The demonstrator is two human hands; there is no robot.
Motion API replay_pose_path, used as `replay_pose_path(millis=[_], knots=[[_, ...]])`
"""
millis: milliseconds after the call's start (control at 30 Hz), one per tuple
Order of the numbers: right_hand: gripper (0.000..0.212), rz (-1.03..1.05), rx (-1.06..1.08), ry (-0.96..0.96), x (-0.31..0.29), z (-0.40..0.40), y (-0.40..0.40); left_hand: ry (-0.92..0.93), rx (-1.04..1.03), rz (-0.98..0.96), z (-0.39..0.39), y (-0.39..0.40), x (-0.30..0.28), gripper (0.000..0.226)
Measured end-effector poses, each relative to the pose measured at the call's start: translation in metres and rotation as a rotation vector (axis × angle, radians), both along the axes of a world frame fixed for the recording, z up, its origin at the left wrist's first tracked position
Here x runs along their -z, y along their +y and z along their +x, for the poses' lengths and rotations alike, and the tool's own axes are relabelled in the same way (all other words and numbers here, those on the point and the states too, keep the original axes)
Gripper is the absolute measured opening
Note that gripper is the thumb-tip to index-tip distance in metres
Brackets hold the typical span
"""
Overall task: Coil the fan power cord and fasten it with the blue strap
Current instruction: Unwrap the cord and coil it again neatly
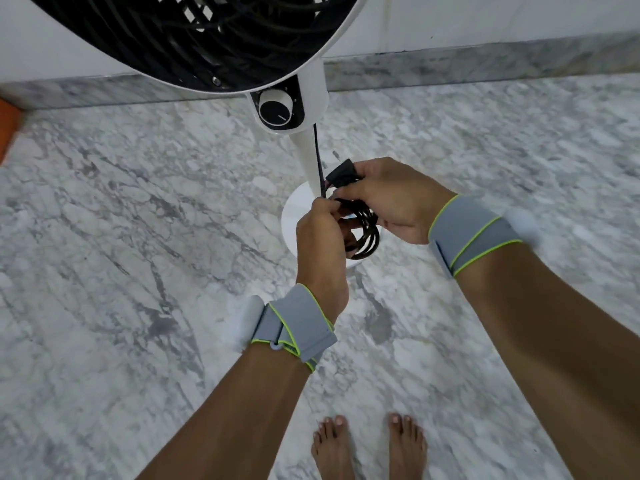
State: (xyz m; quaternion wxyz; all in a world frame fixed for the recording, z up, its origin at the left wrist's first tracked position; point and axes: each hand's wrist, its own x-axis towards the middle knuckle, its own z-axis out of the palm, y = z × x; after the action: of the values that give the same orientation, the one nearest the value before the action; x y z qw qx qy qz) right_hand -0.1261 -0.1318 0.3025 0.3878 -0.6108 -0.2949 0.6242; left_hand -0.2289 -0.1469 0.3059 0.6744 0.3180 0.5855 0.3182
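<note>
Bare feet (369,445) stand on the marble floor (138,237) at 6 o'clock, nearest the lens. Both forearms reach up from there, each with a grey wrist band edged in yellow-green: the left band (298,323) just below centre, the right band (471,230) at about 3 o'clock.

Slightly beyond, the left hand (322,240) sits near the middle, its fingers (325,207) curled and pinching the power cord (363,230) where the strands gather at the top of the coil. The black loops of the coil hang between the two hands, above the fan's round white base (294,216). At 1 o'clock from the left hand, the right hand (391,202) has its fingers wrapped round the upper part of the bundle and the black plug (343,176), which sticks out to the left of its knuckles. A single strand of cord runs straight up from the hands along the white pole (308,161).

Farther off, toward 12 o'clock, the pole meets the control housing with its round speed knob (277,110). Above it the black grille of the fan head (194,36) fills the top of the view. Behind the fan, a grey marble skirting (485,60) lines the foot of a white wall. An orange object (8,126) shows at the 9 o'clock edge. Whether a blue strap is in either hand cannot be made out.
</note>
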Motion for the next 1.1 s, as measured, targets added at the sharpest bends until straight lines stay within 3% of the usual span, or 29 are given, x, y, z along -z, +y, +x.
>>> replay_pose_path(millis=[100, 167, 267, 367, 500, 600, 667, 900, 1100], knots=[[0.021, 0.089, -0.217, -0.332, -0.002, 0.001, 0.000, -0.099, -0.010, -0.081, -0.003, 0.006, -0.002, 0.027], [0.020, 0.163, -0.293, -0.473, -0.001, 0.002, -0.001, -0.138, -0.003, -0.147, -0.006, 0.011, -0.003, 0.037], [0.018, 0.244, -0.359, -0.553, -0.001, 0.003, -0.004, -0.086, 0.090, -0.201, -0.005, 0.020, -0.006, 0.058], [0.016, 0.277, -0.427, -0.584, -0.001, 0.003, -0.004, 0.007, 0.176, -0.230, -0.003, 0.028, -0.009, 0.044], [0.017, 0.255, -0.278, -0.435, -0.002, 0.000, -0.003, 0.032, 0.073, -0.110, -0.001, 0.032, -0.006, 0.035], [0.023, 0.133, 0.052, 0.008, 0.002, 0.000, -0.009, -0.037, -0.063, -0.096, 0.002, 0.034, -0.007, 0.035], [0.025, 0.042, 0.186, 0.153, 0.006, -0.002, -0.017, -0.038, -0.101, -0.080, 0.004, 0.032, -0.006, 0.036], [0.009, 0.088, 0.364, 0.418, 0.006, -0.013, -0.024, -0.010, -0.177, -0.072, 0.008, 0.023, -0.001, 0.040], [0.031, 0.084, 0.658, 0.315, 0.011, -0.026, -0.019, -0.016, -0.135, -0.101, 0.015, 0.020, 0.000, 0.036]])
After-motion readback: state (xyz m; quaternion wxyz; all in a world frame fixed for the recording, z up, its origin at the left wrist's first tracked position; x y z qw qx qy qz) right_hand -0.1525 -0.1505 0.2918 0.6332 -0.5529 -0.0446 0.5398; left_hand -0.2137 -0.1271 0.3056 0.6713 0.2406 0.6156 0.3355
